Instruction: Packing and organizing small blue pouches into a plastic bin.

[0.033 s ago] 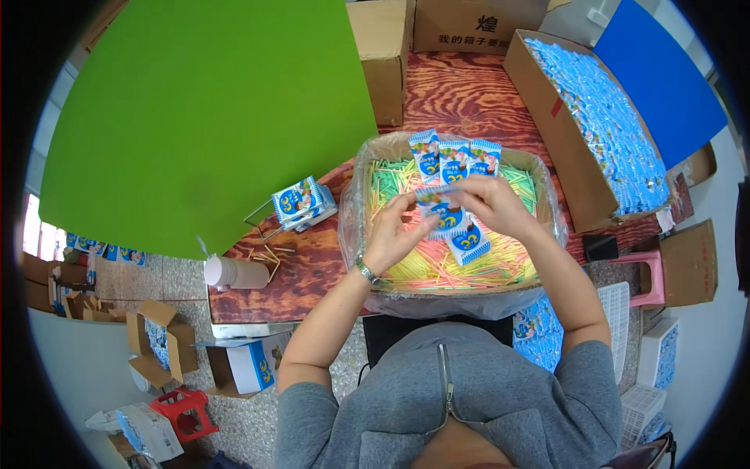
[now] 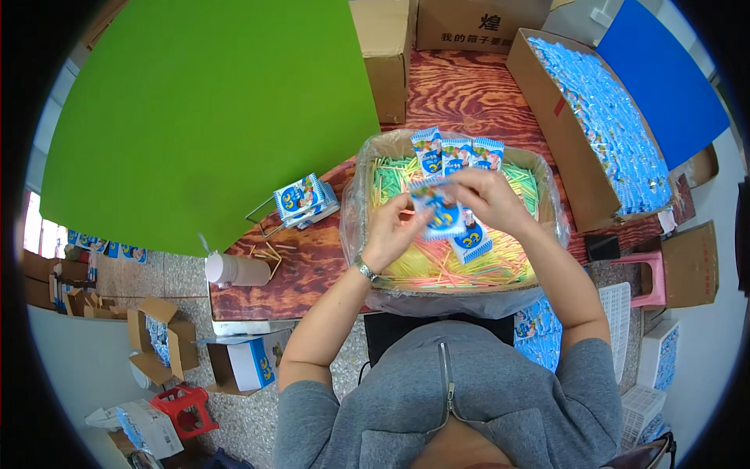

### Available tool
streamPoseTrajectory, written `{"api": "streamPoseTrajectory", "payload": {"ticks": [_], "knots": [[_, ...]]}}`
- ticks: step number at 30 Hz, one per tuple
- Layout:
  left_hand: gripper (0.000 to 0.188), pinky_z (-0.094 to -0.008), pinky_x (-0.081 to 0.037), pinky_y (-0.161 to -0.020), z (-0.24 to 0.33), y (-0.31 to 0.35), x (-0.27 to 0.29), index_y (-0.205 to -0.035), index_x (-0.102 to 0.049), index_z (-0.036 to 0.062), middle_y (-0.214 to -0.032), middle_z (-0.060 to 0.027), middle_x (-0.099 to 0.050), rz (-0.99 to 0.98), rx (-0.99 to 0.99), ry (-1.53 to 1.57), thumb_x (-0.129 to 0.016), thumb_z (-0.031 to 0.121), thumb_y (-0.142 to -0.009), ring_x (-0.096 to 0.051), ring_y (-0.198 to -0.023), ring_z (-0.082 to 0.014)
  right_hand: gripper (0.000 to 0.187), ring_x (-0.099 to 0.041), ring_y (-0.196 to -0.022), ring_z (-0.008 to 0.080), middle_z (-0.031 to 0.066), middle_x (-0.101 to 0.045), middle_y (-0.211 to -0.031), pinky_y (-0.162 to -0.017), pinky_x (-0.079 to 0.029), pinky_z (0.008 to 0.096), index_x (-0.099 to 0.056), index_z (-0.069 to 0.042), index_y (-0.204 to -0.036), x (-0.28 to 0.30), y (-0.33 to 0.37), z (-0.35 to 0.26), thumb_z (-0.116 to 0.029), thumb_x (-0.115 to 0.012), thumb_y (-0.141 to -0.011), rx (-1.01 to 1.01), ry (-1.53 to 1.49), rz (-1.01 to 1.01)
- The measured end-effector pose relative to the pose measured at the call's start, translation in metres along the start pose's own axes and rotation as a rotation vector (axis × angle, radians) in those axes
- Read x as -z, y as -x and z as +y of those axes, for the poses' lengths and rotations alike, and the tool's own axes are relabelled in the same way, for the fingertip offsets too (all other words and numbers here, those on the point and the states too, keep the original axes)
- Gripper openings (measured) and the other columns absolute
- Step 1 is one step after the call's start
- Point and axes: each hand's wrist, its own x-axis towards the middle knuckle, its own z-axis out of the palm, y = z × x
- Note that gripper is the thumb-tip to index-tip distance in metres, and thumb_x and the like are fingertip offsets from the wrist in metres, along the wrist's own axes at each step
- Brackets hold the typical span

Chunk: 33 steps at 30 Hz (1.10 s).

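Observation:
My left hand [image 2: 391,233] pinches a small blue-and-white printed packet [image 2: 442,222] by its left side. At the packet's upper edge, the fingers of my right hand [image 2: 494,202] are closed on it too. The packet is slightly blurred and hovers over an open carton [image 2: 555,234] lined with clear plastic. Thin pink, yellow and green sticks [image 2: 414,270] fill this carton. Three similar packets lie on the sticks toward the far side, among them one at the left [image 2: 427,152]. Another packet [image 2: 472,244] lies just under my right hand, partly covered.
Left of the carton sit a small stack of packets [image 2: 299,199] in a wire stand, a pale bottle [image 2: 238,270] and loose sticks [image 2: 269,254]. A large green panel [image 2: 203,117] covers the table's left. At right stands a long carton full of blue packets [image 2: 609,117].
The packet between my hands has tilted a little, so its printed face shows more fully. Both hands stay in nearly the same place.

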Motion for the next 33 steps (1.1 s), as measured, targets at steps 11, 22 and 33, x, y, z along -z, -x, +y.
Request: {"api": "streamPoseTrajectory", "payload": {"ticks": [11, 22, 33], "knots": [[0.024, -0.0205, -0.037, -0.049, 0.016, 0.016, 0.071, -0.071, -0.065, 0.0004, -0.065, 0.0051, -0.059, 0.289, 0.009, -0.098, -0.074, 0.017, -0.086, -0.046, -0.059, -0.001, 0.026, -0.048, -0.054, 0.0117, 0.0067, -0.056, -0.061, -0.05, -0.038, 0.0318, -0.06, 0.0, -0.074, -0.054, -0.074, -0.038, -0.019, -0.069, -0.088, 0.242, -0.073, 0.048], [0.017, -0.0203, -0.043, -0.058, 0.027, 0.026, 0.071, -0.091, -0.069, -0.0024, -0.075, 0.0028, -0.065, 0.198, 0.048, 0.08, -0.068, 0.015, -0.09, -0.052, -0.066, -0.0017, 0.03, -0.056, -0.055, 0.0256, 0.0163, -0.06, -0.065, -0.053, -0.042, 0.0363, -0.065, 0.0, -0.078, -0.059, -0.086, -0.045, -0.028, -0.07, -0.086, 0.104, -0.175, -0.109], [0.03, -0.018, -0.042, -0.052, 0.021, 0.029, 0.083, -0.069, -0.05, 0.008, -0.065, 0.0044, -0.056, 0.37, -0.009, 0.018, -0.078, 0.004, -0.078, -0.05, -0.058, -0.0016, 0.017, -0.063, -0.072, 0.0243, 0.0151, -0.067, -0.085, -0.067, -0.05, 0.0338, -0.064, 0.0, -0.095, -0.082, -0.084, -0.016, -0.015, -0.063, -0.089, -0.036, -0.814, -0.14]]}}
